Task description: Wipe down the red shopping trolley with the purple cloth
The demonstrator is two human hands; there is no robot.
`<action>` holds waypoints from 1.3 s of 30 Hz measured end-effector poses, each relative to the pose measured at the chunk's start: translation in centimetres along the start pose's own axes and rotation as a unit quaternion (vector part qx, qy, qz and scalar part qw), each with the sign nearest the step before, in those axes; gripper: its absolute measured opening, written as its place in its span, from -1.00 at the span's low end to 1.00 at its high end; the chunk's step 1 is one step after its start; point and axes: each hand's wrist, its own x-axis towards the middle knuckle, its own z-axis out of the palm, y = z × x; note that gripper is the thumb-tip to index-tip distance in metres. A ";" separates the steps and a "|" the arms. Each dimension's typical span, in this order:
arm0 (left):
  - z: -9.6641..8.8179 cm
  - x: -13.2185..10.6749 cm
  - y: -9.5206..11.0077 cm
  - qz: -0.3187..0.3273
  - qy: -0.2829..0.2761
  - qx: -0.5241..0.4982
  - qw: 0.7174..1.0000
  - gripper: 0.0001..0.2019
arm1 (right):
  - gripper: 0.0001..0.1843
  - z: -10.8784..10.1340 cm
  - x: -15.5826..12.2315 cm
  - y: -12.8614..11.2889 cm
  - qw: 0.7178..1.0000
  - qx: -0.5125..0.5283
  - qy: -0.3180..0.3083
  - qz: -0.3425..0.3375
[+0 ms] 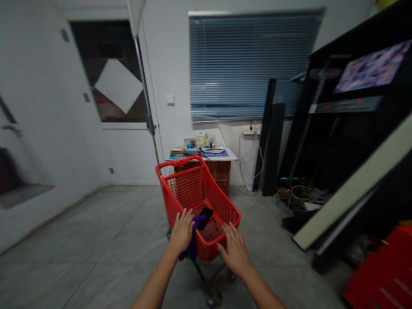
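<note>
A small red plastic shopping cart stands on the grey floor right in front of me. My left hand rests on its near left rim, fingers curled over a purple cloth draped there. My right hand lies on the near right corner of the rim with its fingers spread. A dark flat object lies inside the basket beside the cloth.
Behind the cart a wooden desk cluttered with small items stands against the wall under a blue window blind. A black arcade-style cabinet and cables fill the right side. Red crates sit at bottom right. A white door is left.
</note>
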 end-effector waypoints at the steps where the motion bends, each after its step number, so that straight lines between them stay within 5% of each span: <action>1: -0.2 -0.4 0.1 -0.003 0.000 0.003 1.000 -0.65 | -0.27 0.5 -0.2 -0.7 1.000 0.000 0.010 0.004; 6: -0.8 -3.9 2.1 0.025 -0.003 0.017 1.000 -0.67 | -0.29 1.3 0.0 -2.5 1.000 0.001 -0.005 -0.002; 11: -2.2 -5.4 1.2 0.068 -0.028 0.008 0.997 -0.66 | -0.37 -1.1 2.3 -0.6 0.999 -0.002 -0.041 -0.035; 16: -1.8 -5.5 -0.3 -0.017 0.023 0.022 0.999 -0.66 | -0.39 -1.0 3.5 0.1 0.995 0.006 -0.069 -0.067; 21: 1.5 -6.9 2.6 -0.102 0.086 0.074 0.988 -0.63 | -0.31 2.3 2.9 -2.2 0.998 0.012 -0.026 -0.062; 24: 1.9 -8.0 3.4 -0.121 0.085 0.092 0.985 -0.59 | -0.31 3.4 2.5 -3.8 0.998 0.016 -0.008 -0.058; 31: -1.7 -9.5 -2.0 -0.151 0.068 0.050 0.985 -0.66 | -0.33 5.0 2.1 -6.3 0.997 0.035 -0.005 -0.072; 34: 0.2 -10.2 -1.8 -0.199 0.105 0.038 0.974 -0.61 | -0.31 6.4 2.0 -7.9 0.997 0.045 0.025 -0.063; 39: 4.0 -11.5 1.9 -0.230 0.151 0.063 0.959 -0.47 | -0.31 6.7 2.2 -10.1 0.998 0.044 0.027 -0.031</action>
